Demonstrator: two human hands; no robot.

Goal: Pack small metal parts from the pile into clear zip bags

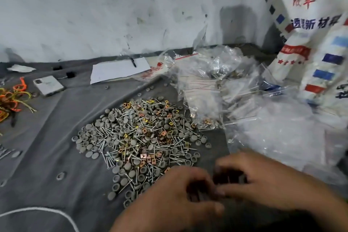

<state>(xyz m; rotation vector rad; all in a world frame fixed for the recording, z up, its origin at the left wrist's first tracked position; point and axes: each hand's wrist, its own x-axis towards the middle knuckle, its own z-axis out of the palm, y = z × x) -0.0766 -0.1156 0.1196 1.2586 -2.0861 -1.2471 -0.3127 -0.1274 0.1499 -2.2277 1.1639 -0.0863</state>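
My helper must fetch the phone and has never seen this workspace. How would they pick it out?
Start at the pile of parts mid-cloth and look far left. The phone lies face down beside the white paper, the only flat silver slab there.

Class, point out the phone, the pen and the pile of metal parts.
phone (48,85), head view, middle of its back.
pen (133,62), head view, mid-barrel.
pile of metal parts (140,137), head view, pile's centre.

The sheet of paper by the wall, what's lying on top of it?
A dark pen lies on the paper near its far edge. A clear bag with red print overlaps its right corner, hiding that part.
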